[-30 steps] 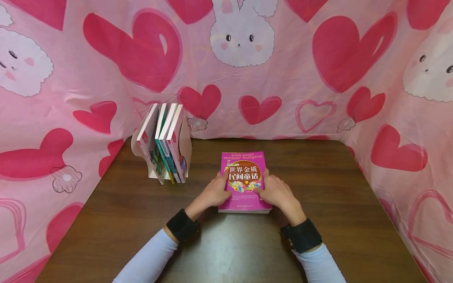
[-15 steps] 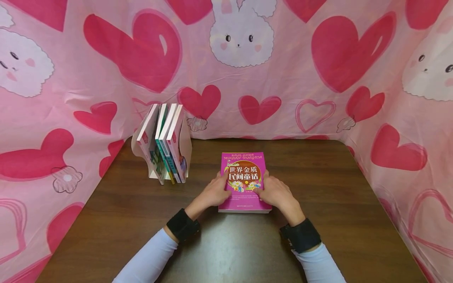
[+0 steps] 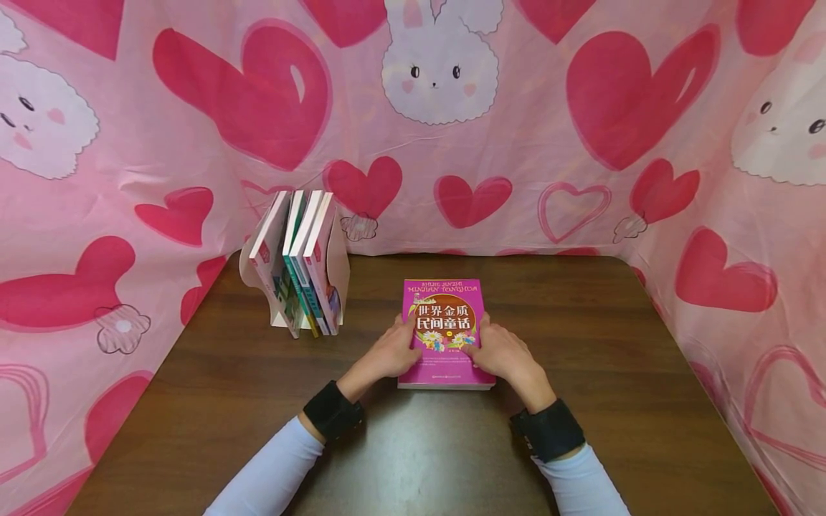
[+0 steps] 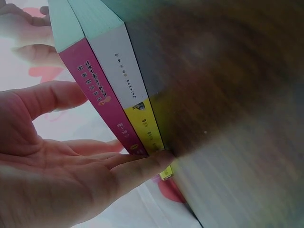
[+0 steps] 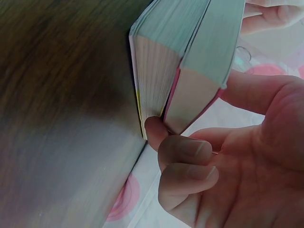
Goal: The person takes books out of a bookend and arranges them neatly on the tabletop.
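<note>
Two books [image 3: 445, 330], "MINJIAN TONGHUA" uppermost, lie stacked, left hand [image 3: 389, 350] and right hand [image 3: 510, 352] gripping their sides.

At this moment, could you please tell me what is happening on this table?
A person's left hand and right hand hold, from opposite sides, a magenta book stacked on a book with a white and yellow spine. The lower one appears to rest on the wooden table. To the person's left, more books stand in a pale rack.
</note>
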### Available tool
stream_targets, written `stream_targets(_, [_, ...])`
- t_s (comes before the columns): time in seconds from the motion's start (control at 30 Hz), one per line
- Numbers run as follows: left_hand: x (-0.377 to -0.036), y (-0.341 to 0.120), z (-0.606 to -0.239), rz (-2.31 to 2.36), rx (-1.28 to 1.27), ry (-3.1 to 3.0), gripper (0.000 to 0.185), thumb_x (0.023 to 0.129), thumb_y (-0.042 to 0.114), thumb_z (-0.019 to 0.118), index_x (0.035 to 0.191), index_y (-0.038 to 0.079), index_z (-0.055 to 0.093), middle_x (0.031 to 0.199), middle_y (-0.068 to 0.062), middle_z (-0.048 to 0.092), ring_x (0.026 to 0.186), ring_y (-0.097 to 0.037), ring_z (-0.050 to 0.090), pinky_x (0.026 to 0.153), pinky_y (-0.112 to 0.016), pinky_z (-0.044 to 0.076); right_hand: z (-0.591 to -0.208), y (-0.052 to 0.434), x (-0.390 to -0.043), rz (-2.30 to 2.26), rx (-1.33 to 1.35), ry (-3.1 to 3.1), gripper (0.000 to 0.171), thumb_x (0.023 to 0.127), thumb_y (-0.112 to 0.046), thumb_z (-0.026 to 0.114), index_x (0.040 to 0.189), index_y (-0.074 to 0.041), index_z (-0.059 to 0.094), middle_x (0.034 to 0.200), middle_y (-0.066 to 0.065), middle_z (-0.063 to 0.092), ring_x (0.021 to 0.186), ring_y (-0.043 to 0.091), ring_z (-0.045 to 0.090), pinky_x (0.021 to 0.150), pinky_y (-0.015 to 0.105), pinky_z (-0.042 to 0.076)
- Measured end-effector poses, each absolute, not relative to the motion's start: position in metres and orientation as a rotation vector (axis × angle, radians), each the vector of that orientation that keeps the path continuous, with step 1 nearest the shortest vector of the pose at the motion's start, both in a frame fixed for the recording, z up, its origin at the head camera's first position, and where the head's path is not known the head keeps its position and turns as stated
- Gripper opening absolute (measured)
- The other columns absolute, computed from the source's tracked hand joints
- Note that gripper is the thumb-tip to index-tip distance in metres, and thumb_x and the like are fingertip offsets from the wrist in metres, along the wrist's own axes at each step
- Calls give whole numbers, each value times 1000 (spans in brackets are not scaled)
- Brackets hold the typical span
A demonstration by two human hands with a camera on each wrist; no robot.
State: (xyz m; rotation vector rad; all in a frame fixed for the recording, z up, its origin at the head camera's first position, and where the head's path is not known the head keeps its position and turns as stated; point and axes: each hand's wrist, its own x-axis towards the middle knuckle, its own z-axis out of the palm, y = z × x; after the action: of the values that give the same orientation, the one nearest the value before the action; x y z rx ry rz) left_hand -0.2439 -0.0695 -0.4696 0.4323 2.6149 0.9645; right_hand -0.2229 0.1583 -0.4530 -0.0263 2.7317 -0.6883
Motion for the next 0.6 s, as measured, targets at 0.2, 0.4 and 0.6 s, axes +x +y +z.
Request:
stream_targets(0.2, [-246, -74, -469, 956, 476, 2616, 77, 99, 13, 68, 162, -7, 29, 162, -34, 31, 142, -44, 44, 115, -55, 40, -454, 158, -224, -680, -11, 2711, 94, 99, -36, 72, 160, 14, 20, 149, 33, 48, 123, 43, 54, 104, 63, 46])
stream_targets(0.4, [-247, -82, -467, 967, 487, 2604, 70, 98, 12, 66, 161, -2, 37, 157, -30, 41, 142, -44, 44, 115, -58, 38, -454, 157, -223, -675, -6, 2708, 94, 99, -35, 71, 160, 15, 19, 150, 34, 46, 129, 46, 52, 107, 65, 44])
stream_targets(0.6, [-242, -90, -466, 979, 486, 2608, 69, 101, 17, 67, 160, -3, 37, 153, -26, 47, 138, -40, 48, 114, -57, 40, -455, 158, -223, -685, 0, 2703, 94, 99, -35, 71, 160, 14, 18, 150, 34, 46, 129, 45, 51, 107, 66, 43])
